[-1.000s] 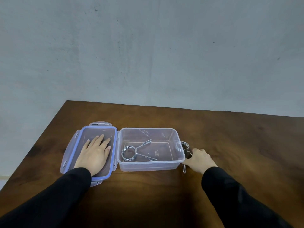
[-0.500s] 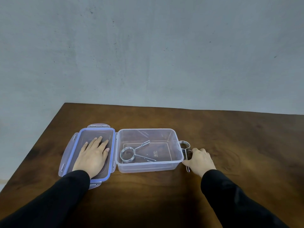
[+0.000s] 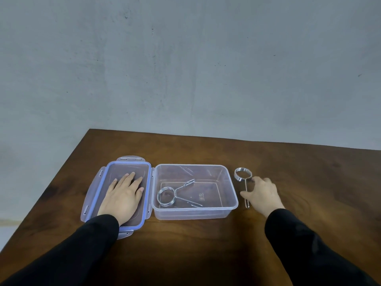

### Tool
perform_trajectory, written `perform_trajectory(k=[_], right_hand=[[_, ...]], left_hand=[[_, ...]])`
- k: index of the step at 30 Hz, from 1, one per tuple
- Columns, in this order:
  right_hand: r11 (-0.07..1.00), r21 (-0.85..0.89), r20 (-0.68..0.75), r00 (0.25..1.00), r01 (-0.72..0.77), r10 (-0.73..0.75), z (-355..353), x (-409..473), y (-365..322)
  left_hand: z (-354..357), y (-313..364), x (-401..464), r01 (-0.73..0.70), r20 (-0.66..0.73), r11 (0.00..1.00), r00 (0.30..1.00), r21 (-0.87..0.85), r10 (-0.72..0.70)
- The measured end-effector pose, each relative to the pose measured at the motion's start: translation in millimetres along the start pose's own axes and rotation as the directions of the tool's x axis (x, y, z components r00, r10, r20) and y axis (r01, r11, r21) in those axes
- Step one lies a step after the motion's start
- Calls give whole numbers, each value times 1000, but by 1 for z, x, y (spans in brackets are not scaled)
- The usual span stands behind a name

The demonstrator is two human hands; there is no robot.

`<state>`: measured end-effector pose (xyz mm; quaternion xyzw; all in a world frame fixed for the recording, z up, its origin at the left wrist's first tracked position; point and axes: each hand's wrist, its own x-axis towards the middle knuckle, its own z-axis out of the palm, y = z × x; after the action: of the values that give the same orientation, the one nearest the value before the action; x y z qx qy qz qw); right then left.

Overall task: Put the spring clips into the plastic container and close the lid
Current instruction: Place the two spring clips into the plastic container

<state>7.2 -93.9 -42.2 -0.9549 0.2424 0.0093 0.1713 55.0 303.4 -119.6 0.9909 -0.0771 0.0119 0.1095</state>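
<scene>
A clear plastic container (image 3: 232,188) stands open on the wooden table. One metal spring clip (image 3: 167,196) lies inside it, at the left of the bottom. The blue-rimmed lid (image 3: 103,178) lies flat, inside up, against the container's left side. My left hand (image 3: 123,198) rests flat on the lid with its fingers spread. A second spring clip (image 3: 243,174) lies on the table just right of the container, its ring pointing away from me. My right hand (image 3: 261,194) is curled over that clip's wire arms, with the thumb against them.
The dark wooden table (image 3: 206,244) ends at a left edge and a far edge, with a grey wall (image 3: 185,69) behind. Black sleeves cover both of my forearms.
My right hand and the second clip have shifted a little to the right, away from the container wall. My left hand has stayed flat on the lid.
</scene>
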Motion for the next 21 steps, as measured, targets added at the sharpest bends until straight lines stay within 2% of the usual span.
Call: perform_trajectory(k=[4,7,9,12,15,21], right_hand=[[988,57,-108,984,146,-140,-44,8,-26],[934,116,-101,940,337,-327,-67,6,-61],[859,136,1,867,493,-498,-73,0,-86],[731,56,254,698,680,-670,-64,-8,-117],[644,-27,390,601,764,-697,-36,-13,-137],[591,-61,501,537,805,-679,12,-18,-152]], left_hand=[[-3,5,0,-15,1,1000,1000,-9,15],[-5,5,-1,-16,3,1000,1000,-15,16],[-6,3,-2,-19,5,1000,1000,-11,19],[-7,4,-2,-21,3,999,1000,-23,22],[-7,3,-2,-17,3,999,1000,-28,17],[-6,2,-1,-16,-1,999,1000,-30,16]])
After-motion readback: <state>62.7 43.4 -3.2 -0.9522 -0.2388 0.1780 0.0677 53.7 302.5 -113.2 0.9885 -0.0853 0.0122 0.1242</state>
